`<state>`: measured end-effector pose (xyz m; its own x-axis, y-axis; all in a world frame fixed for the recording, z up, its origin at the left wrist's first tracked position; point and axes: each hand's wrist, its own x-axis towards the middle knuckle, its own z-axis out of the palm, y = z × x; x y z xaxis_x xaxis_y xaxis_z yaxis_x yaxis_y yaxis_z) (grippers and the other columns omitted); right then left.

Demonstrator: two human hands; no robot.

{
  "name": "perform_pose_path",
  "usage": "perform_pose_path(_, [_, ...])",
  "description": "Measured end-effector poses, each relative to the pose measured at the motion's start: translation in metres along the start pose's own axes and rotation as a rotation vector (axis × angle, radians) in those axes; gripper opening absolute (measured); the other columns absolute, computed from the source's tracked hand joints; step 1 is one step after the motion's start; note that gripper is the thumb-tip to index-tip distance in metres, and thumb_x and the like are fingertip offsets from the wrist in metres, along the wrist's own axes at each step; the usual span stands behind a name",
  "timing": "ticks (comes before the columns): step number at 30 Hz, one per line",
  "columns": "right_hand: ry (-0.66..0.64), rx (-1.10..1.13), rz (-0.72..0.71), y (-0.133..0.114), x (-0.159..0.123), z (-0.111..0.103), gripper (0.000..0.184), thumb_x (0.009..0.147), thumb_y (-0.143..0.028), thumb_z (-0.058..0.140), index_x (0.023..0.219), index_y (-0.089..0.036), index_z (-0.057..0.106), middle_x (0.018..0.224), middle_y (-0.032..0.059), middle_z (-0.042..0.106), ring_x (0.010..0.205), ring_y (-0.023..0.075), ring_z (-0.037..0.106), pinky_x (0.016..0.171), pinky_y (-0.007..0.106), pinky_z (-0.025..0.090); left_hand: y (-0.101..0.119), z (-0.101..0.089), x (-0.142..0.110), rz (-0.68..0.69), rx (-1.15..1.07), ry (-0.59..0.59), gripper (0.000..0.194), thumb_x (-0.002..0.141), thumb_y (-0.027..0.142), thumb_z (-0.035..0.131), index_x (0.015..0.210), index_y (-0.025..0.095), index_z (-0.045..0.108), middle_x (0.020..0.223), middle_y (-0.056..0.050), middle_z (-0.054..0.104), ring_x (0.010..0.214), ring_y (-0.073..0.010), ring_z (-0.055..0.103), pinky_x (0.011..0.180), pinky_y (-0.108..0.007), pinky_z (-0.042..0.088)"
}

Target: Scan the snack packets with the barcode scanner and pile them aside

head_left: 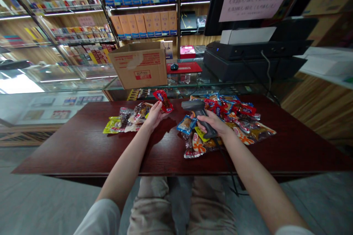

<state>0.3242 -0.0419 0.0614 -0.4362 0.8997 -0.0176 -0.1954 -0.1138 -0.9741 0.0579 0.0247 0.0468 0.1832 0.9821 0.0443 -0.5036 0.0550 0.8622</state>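
My left hand is closed on a red snack packet, held up a little above the dark wooden table. My right hand is wrapped round the handle of a grey barcode scanner, whose head points left toward the packet. Beneath and behind the scanner spreads a large pile of sealed snack packets in red, blue and clear wrapping; a blue packet sits at its left edge. To the left of my left hand lies a smaller group of packets, with a yellow-green one outermost.
An open cardboard box stands on the glass counter behind the table. Beside it, a mouse rests on a red mat. A dark monitor and register stand at the right. The scanner's cable hangs over the front edge.
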Motion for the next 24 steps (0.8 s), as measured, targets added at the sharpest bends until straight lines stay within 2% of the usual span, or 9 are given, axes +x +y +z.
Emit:
perform_pose_path(5, [-0.023,0.032,-0.015,-0.005,-0.003,0.006,0.037,0.076,-0.037,0.075,0.099,-0.016,0.055,0.065,-0.0033,0.059,0.041,0.0061,0.044,0.036,0.020,0.035,-0.004,0.003,0.003,0.035,0.016,0.065,0.023,0.087,0.032,0.067,0.101,0.015,0.061,0.097,-0.008,0.074,0.092,-0.0208,0.071,0.101,-0.053,0.049])
perform_pose_path(9, [-0.038,0.038,-0.011,-0.004,-0.002,0.004,0.033,0.078,-0.035,0.074,0.098,-0.017,0.055,0.058,-0.0064,0.053,0.039,0.0063,0.042,0.037,0.020,0.035,-0.007,0.002,0.007,0.054,0.136,0.078,0.024,0.087,0.036,0.063,0.102,0.017,0.061,0.098,-0.008,0.072,0.093,-0.0215,0.070,0.096,-0.050,0.051])
perform_pose_path(11, [-0.006,0.025,-0.032,-0.003,-0.002,0.001,0.032,0.078,-0.035,0.072,0.099,-0.017,0.056,0.056,-0.0059,0.053,0.039,0.0072,0.042,0.036,0.020,0.034,-0.004,0.002,0.008,0.120,0.354,0.126,0.028,0.089,0.039,0.057,0.107,0.018,0.062,0.102,-0.009,0.070,0.094,-0.0220,0.068,0.094,-0.047,0.052])
perform_pose_path(13, [0.040,0.002,-0.058,-0.005,-0.002,-0.003,0.031,0.078,-0.036,0.071,0.099,-0.017,0.058,0.055,-0.0046,0.055,0.039,0.0088,0.044,0.036,0.021,0.033,0.001,0.002,0.005,0.263,0.722,0.228,0.033,0.091,0.039,0.051,0.115,0.019,0.063,0.110,-0.012,0.068,0.101,-0.0244,0.065,0.096,-0.045,0.049])
perform_pose_path(15, [0.095,-0.023,-0.081,-0.007,-0.003,-0.006,0.032,0.077,-0.037,0.070,0.100,-0.016,0.060,0.053,-0.0034,0.055,0.040,0.0107,0.046,0.037,0.022,0.034,0.010,0.004,-0.002,0.413,1.158,0.367,0.039,0.093,0.037,0.047,0.124,0.020,0.062,0.118,-0.015,0.065,0.113,-0.0298,0.059,0.102,-0.049,0.042])
perform_pose_path(17, [0.156,-0.053,-0.100,-0.010,-0.004,-0.009,0.035,0.076,-0.040,0.069,0.100,-0.015,0.062,0.050,-0.0023,0.056,0.040,0.0118,0.047,0.038,0.023,0.035,0.019,0.005,-0.012,0.477,1.530,0.511,0.044,0.093,0.038,0.045,0.130,0.021,0.061,0.124,-0.019,0.060,0.121,-0.0371,0.052,0.104,-0.057,0.035])
perform_pose_path(20, [0.274,-0.108,-0.153,-0.016,-0.006,-0.018,0.036,0.075,-0.043,0.067,0.099,-0.016,0.064,0.052,-0.0001,0.061,0.043,0.0130,0.050,0.043,0.024,0.040,0.029,0.002,-0.023,0.384,1.849,0.655,0.042,0.092,0.031,0.044,0.123,0.014,0.067,0.124,-0.025,0.057,0.124,-0.0438,0.046,0.102,-0.065,0.031])
perform_pose_path(22, [0.385,-0.160,-0.203,-0.022,-0.008,-0.031,0.034,0.073,-0.043,0.067,0.096,-0.018,0.065,0.059,0.0017,0.065,0.048,0.0144,0.055,0.047,0.025,0.043,0.030,-0.004,-0.024,0.279,1.929,0.693,0.040,0.089,0.023,0.044,0.117,0.007,0.068,0.125,-0.028,0.057,0.126,-0.0453,0.045,0.104,-0.069,0.028])
perform_pose_path(24, [0.514,-0.227,-0.243,-0.031,-0.009,-0.050,0.032,0.070,-0.041,0.067,0.092,-0.019,0.066,0.066,0.0033,0.069,0.055,0.0162,0.059,0.050,0.026,0.045,0.028,-0.010,-0.022,0.252,1.932,0.688,0.044,0.088,0.022,0.046,0.122,0.001,0.063,0.133,-0.031,0.052,0.132,-0.0471,0.040,0.107,-0.073,0.021])
